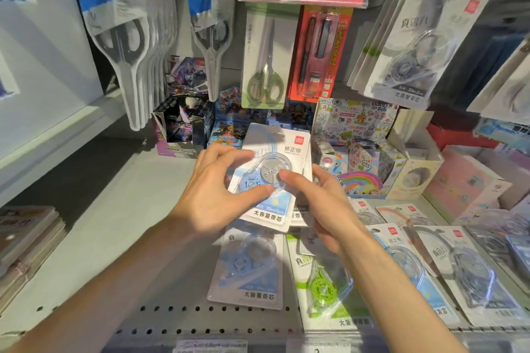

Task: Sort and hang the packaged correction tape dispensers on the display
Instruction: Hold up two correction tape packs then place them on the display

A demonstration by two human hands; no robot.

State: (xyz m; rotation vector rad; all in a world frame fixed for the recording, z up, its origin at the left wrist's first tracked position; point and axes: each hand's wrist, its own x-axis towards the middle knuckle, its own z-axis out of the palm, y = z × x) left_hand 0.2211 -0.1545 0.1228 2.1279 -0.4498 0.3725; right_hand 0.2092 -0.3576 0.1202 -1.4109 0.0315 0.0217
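Blue correction tape pack (pixel 279 149) sits raised above the shelf (pixel 129 238), held between both hands: the left hand (pixel 218 195) grips its left edge, thumb across the blister, and the right hand (pixel 324 203) pinches the right side. More packs (pixel 249 269) lie flat on the shelf just below.

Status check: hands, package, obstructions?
Left hand and right hand both grip blue correction tape pack above shelf. Nothing blocking. More packs lie below.
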